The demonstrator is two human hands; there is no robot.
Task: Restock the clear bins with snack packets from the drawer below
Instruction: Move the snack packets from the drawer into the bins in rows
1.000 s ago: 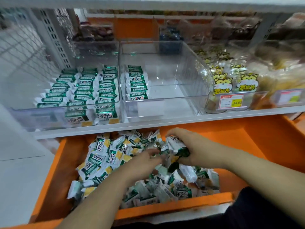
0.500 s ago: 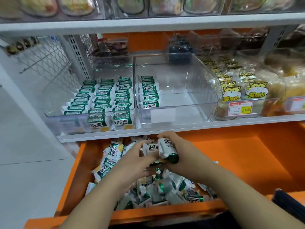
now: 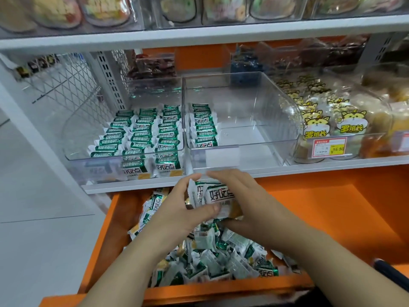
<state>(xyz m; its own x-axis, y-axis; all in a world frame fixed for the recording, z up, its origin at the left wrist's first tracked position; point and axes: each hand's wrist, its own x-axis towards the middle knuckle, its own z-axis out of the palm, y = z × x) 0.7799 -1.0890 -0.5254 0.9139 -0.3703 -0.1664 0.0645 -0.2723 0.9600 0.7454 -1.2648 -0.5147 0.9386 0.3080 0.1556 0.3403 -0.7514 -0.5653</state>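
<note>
Both hands have come up out of the heap since a second ago, and the bundle of snack packets (image 3: 215, 199) they were gathering is now squared up between them, printed face toward me, just under the front edge of the shelf (image 3: 309, 171). My left hand (image 3: 177, 209) grips the bundle's left side, thumb across the front and fingers curled behind. My right hand (image 3: 250, 202) closes over its top and right end, with the thumb tucked beneath. Below them the loose packets (image 3: 217, 258) lie jumbled in the left half of the orange drawer (image 3: 332, 218). Straight above, the middle clear bin (image 3: 243, 120) has only one row (image 3: 204, 127), standing against its left wall, while the left clear bin (image 3: 73, 151) already carries three full rows. I judge the step in hand to be lifting this bundle over that bin's low front lip. To do it well I would keep even pressure from both sides so no packet slips out, clear the lip, then set the bundle down upright just beside the existing row, labels facing the same way. Hamster-printed bags (image 3: 332, 127) fill the bin beyond the right wall.
</note>
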